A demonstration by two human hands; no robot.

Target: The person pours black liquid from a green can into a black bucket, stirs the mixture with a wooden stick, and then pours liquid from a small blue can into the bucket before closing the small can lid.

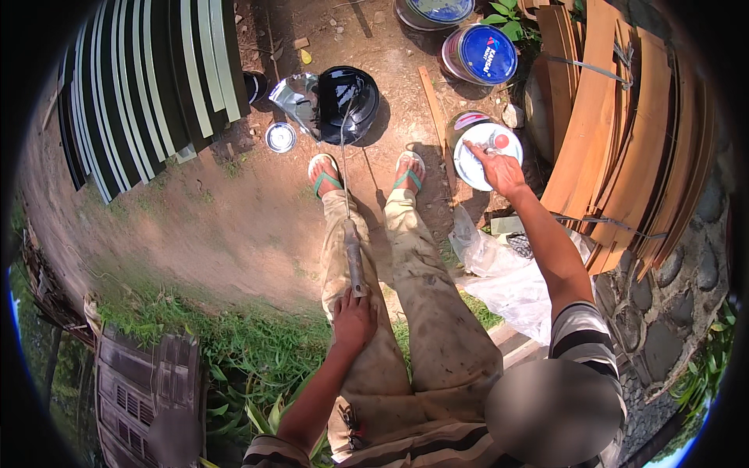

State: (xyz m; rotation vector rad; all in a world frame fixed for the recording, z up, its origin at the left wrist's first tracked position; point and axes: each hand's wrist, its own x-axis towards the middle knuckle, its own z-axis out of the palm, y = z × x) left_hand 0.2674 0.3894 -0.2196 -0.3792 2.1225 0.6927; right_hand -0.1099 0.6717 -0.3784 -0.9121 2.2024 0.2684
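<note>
My left hand rests on my left thigh, its fingers closed at the butt of a grey-brown handle. The handle belongs to a long thin-rodded tool, like a paint roller. Its rod runs forward into a black bucket holding dark, glossy liquid, and its far end cannot be made out there. On the right, my right hand reaches over a white round lid on a can, one finger stretched across it. A clear container with a red cap stands on the lid, just beyond my knuckles.
Silver foil hangs at the bucket's left, near a small metal lid. Blue-lidded paint cans stand far right. Strapped wooden boards lean along the right; dark and pale strips lie far left. Clear plastic sheeting lies beside my right leg.
</note>
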